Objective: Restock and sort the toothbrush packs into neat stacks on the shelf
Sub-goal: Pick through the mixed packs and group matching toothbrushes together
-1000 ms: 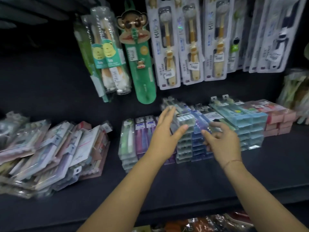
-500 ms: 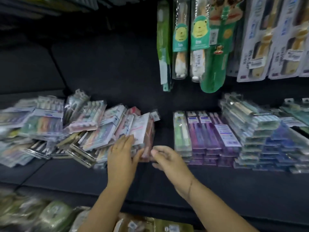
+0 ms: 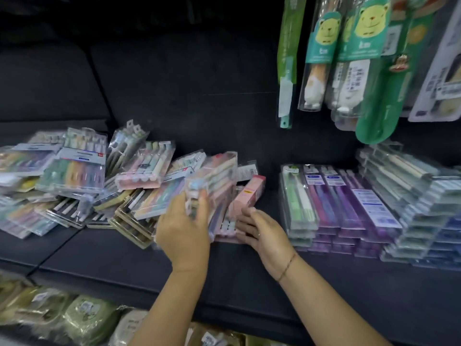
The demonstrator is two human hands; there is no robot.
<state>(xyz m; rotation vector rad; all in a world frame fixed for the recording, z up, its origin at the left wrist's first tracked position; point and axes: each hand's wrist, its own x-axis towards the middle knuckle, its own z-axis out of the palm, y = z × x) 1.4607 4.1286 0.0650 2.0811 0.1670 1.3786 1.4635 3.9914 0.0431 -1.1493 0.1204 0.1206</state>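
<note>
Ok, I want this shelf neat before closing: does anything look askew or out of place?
Yes. The pile of multi-packs on the left is a jumble, packs tilted and overlapping at different angles, unlike the squared purple stack to the right. A pink box leans tilted at the pile's right edge.

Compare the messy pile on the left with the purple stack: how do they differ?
The pile is jumbled, packs tilted and overlapping; the purple stack lies flat and aligned. The pile mixes colours; the purple stack is uniform. The left hand grips a pack at the pile's edge; the purple stack is untouched. Both are clear toothbrush packs on one dark shelf.
</note>
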